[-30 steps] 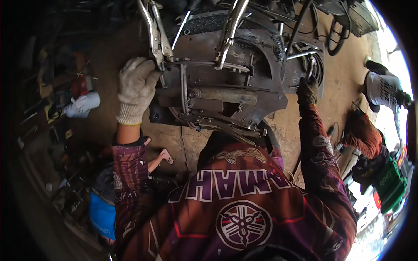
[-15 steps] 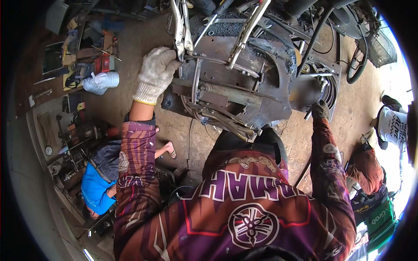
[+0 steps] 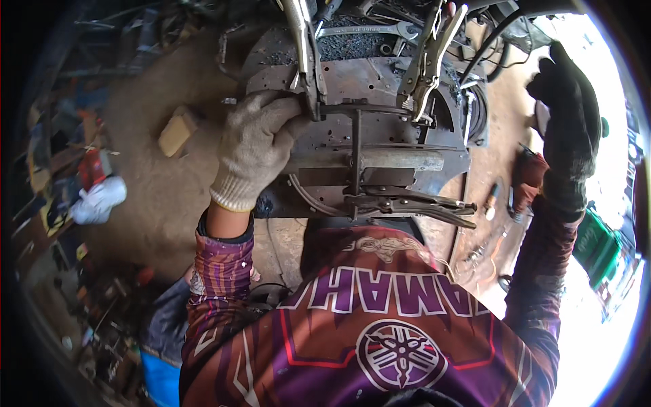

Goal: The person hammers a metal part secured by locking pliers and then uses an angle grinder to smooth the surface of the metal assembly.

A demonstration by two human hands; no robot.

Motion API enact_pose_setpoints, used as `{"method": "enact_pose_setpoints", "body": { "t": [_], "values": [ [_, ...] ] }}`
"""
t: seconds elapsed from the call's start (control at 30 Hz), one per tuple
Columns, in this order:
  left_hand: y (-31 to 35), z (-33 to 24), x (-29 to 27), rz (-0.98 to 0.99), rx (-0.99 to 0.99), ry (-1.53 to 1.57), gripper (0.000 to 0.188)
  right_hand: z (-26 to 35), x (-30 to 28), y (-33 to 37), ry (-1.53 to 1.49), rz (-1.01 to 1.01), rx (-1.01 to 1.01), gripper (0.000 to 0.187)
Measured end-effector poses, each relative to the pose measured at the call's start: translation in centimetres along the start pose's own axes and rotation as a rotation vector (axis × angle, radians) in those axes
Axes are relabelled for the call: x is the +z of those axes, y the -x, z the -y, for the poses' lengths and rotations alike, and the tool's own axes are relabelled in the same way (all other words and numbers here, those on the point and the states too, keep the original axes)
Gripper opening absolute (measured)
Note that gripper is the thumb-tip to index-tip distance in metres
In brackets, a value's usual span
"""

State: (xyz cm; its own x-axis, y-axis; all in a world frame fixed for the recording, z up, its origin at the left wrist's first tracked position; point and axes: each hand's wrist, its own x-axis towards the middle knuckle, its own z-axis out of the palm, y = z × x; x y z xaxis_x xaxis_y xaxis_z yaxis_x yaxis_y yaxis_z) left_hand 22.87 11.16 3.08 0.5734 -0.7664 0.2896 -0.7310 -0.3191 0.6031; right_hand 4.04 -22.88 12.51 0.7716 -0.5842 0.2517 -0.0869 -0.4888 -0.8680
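Note:
My left hand, in a pale knit glove, is closed at the left end of a thin metal frame; its fingertips are partly hidden. Right beside those fingers, locking pliers clamp the same corner. Another pair of locking pliers grips the frame's far right end, and more locking pliers lie across its near side. Under the frame is a dark steel plate with holes. At the right, well apart from the work, my right hand is raised in a dark glove, fingers apart, with nothing visible in it.
A combination wrench lies among dark metal grit behind the plate. Coiled cable sits at its right. On the floor are a tan block and a white bundle. A person in blue is at lower left.
My right hand has left its place beside the plate's right edge and risen up and to the right. The left hand stays at the frame's corner. The whole view has shifted.

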Motion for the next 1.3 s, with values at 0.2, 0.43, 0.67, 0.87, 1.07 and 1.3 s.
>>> {"method": "enact_pose_setpoints", "body": {
  "t": [0.2, 0.43, 0.67, 0.87, 1.07, 1.3],
  "values": [
    [-0.3, 0.4, -0.1, -0.038, 0.063, 0.029, 0.017, 4.0, 10.3, -7.8, 0.237, 0.35, -0.658, 0.038],
    [1.6, 3.7, -1.3, 0.086, -0.066, 0.192, 0.024, 10.2, 23.3, -7.4, 0.62, 0.519, -0.631, 0.038],
    [-5.8, 6.9, 0.7, 0.22, -0.327, 1.082, 0.027, 5.0, 24.4, -9.2, 0.212, 0.46, 0.049, 0.036],
    [-8.2, 7.5, 4.0, -0.033, -0.067, 1.057, 0.031, 5.1, 24.8, -8.1, 0.173, 0.411, 0.055, 0.035],
    [-8.5, 6.6, 4.5, -0.327, 0.205, 0.693, 0.035, 5.2, 24.1, -7.5, 0.168, 0.353, 0.05, 0.034],
    [-6.9, 8.7, 5.1, -0.064, 0.293, 0.501, 0.038, 4.9, 24.9, -6.6, 0.124, 0.35, 0.044, 0.033]
  ]
}}
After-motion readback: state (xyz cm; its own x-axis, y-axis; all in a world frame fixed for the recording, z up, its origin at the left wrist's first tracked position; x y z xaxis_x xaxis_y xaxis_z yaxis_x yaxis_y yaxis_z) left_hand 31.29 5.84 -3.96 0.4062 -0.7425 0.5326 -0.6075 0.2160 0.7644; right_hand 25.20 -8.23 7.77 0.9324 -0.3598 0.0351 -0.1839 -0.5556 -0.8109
